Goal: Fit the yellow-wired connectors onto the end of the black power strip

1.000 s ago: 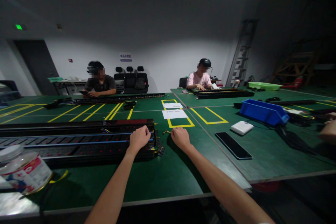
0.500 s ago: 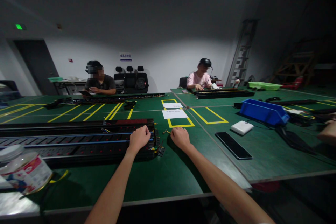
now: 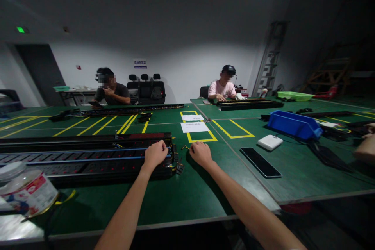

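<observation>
Long black strips with blue rails and red dots, a black assembly (image 3: 111,166), lie across the left half of the green table (image 3: 202,199). My left hand (image 3: 156,152) rests on the assembly's right end, its fingers curled; whatever they may hold is hidden. Just right of that end, my right hand (image 3: 200,153) is on the table with curled fingers, beside a small yellow wire end (image 3: 185,147). Whether it grips the wire cannot be made out. A small black connector (image 3: 179,168) hangs at the assembly's corner.
A clear jar (image 3: 32,193) stands at the near left. To the right lie a black phone (image 3: 260,162), a white box (image 3: 270,142) and a blue bin (image 3: 294,125). Two people sit across the table, and another person's hand (image 3: 366,144) shows at the right edge.
Both my hands stay in place. The person across at the left has raised a hand to the face. The hand at the right edge has shifted slightly.
</observation>
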### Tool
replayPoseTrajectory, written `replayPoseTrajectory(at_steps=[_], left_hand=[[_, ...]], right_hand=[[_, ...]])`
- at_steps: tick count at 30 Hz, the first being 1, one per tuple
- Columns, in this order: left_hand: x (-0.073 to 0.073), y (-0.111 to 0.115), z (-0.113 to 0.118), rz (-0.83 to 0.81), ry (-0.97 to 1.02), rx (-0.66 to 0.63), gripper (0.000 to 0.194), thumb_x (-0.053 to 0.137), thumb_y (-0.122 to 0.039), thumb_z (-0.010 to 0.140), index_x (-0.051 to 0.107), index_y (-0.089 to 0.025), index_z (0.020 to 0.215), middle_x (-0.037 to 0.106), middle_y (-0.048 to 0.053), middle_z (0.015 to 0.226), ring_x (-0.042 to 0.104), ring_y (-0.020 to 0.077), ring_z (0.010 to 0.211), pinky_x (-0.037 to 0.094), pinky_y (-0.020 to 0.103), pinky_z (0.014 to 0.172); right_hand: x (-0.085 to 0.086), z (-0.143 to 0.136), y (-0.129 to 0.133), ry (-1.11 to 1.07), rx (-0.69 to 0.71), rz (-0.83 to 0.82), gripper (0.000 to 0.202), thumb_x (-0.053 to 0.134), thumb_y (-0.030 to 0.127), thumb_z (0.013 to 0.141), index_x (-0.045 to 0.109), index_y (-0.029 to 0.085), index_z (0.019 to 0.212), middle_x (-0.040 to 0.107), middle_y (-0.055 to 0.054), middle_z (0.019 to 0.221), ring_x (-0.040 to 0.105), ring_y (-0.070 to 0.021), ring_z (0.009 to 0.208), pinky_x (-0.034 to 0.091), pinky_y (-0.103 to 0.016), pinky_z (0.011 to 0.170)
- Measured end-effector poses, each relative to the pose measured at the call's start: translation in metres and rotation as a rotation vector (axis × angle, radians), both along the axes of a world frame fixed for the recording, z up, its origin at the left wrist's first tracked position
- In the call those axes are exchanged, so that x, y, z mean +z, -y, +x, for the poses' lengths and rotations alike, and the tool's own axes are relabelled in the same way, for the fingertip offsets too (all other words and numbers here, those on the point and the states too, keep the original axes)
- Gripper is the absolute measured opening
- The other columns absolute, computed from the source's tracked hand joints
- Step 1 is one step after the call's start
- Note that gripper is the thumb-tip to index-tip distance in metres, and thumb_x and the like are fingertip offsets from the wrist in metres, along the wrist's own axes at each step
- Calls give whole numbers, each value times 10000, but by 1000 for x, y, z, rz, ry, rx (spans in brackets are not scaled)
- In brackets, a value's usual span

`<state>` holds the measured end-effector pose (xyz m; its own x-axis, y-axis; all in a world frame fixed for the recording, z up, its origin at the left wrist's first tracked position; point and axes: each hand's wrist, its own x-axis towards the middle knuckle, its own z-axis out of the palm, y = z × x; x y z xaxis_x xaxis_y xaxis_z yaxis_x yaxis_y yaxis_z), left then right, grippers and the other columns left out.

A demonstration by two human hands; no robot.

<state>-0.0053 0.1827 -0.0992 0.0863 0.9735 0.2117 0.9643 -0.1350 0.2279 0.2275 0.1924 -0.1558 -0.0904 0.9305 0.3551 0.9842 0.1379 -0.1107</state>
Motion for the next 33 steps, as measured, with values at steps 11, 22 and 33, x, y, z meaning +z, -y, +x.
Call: replayPoseTrajectory(at_steps=[11,22,33], left_hand=[[0,-1,0,11,-2,-7,184,462,-339,905,630,-266,922,748,55,923,708,285,877,492,350,734],[-2,-2,0,24,-10,-2,189,457,-341,899,630,-265,914,751,67,912,711,293,875,491,353,733],[-3,-2,0,16,-1,2,169,474,-332,889,631,-270,897,750,60,916,706,284,892,492,345,743]], right_hand=[[-7,-14,-4,-28,293,18,476,443,251,985,512,240,1456,578,-113,1405,495,-286,1231,395,-403,959],[-11,-7,-8,-127,446,128,189,598,215,929,777,256,976,643,-72,1085,528,-233,1039,403,-353,869],[-13,15,-18,-328,564,54,169,661,144,826,795,241,861,691,-59,970,606,-210,942,459,-327,866]])
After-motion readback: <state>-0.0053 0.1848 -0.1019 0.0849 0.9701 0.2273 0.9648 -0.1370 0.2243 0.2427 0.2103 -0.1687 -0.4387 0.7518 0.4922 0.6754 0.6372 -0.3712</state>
